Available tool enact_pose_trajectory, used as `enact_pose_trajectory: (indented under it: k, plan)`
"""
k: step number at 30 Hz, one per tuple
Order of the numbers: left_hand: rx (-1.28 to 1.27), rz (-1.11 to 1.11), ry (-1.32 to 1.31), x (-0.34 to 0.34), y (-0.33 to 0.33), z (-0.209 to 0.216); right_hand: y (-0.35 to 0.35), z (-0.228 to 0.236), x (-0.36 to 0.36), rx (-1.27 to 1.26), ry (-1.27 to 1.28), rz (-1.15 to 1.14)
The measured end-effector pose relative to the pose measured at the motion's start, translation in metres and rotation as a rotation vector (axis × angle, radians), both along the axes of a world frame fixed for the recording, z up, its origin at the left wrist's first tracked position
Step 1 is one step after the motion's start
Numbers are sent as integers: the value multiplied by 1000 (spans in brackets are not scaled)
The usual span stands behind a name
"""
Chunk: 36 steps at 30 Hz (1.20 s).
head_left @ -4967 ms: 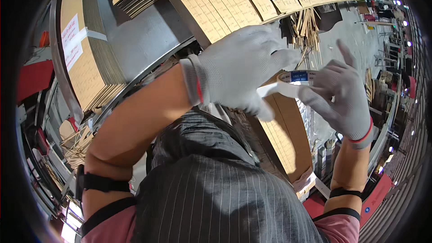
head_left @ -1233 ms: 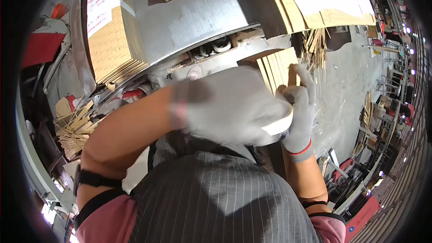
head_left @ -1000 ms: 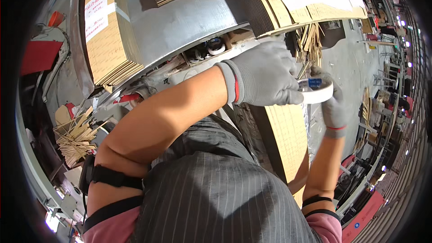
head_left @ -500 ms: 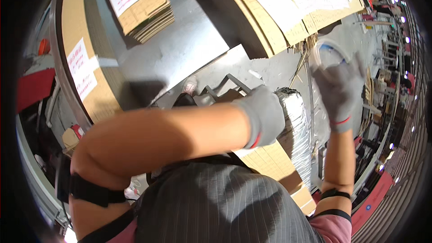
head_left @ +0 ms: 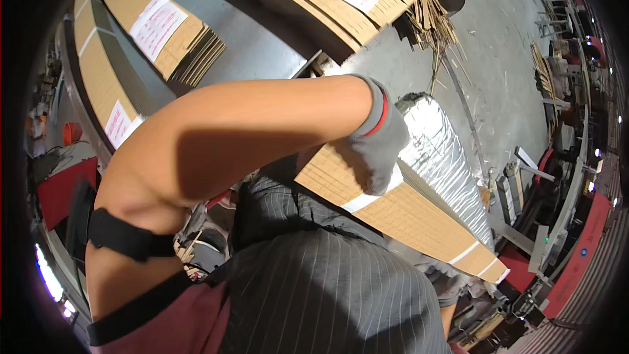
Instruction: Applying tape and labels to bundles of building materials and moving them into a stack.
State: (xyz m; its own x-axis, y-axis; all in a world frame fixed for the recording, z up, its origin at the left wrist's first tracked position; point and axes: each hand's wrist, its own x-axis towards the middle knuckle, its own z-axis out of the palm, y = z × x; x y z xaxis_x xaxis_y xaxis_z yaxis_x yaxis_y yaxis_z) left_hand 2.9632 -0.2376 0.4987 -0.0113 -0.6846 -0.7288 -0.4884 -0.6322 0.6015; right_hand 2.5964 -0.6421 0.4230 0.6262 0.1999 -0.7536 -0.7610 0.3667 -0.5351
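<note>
My left hand (head_left: 381, 152), in a grey glove with a red-edged cuff, is closed over the side of a long bundle of flat cardboard strips (head_left: 419, 221). Its fingers bend down beside a white band (head_left: 363, 202) that wraps the bundle. Low in the view, my right hand (head_left: 449, 286), also gloved in grey, is near the bundle's narrow far-right end, below its edge. My clothing and the bundle cover part of it, so its fingers cannot be made out. Against the bundle's far side lies a long roll wrapped in shiny silver film (head_left: 438, 141).
Upper left, banded cardboard stacks (head_left: 149, 26) with white paper labels rest on a grey metal table (head_left: 252, 39). More labelled cardboard (head_left: 393, 3) lies at the top. Loose thin strips (head_left: 429, 23) stick out beneath it. A red panel (head_left: 576, 255) stands at the right.
My right hand has dropped from its raised position at the right, near a pale loop, to the bundle's lower end. My left hand has turned downward, and more of the bundle shows.
</note>
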Motion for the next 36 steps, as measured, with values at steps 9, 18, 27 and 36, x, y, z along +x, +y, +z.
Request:
enact_pose_trajectory:
  k: [9, 18, 27, 36]
  plan:
    - [-412, 408, -971, -234, -10, -41, -35, 27, 7, 27, -1068, -662]
    - [-1464, 693, -605, -297, -115, 52, 72, -2, -15, -76, -891, -265]
    - [-964, 1163, -261, -397, -32, -109, 180, -39, -28, -308, -715, 137]
    - [-1031, 1224, -226, -410, -30, -118, 184, -50, -44, -386, -721, 120]
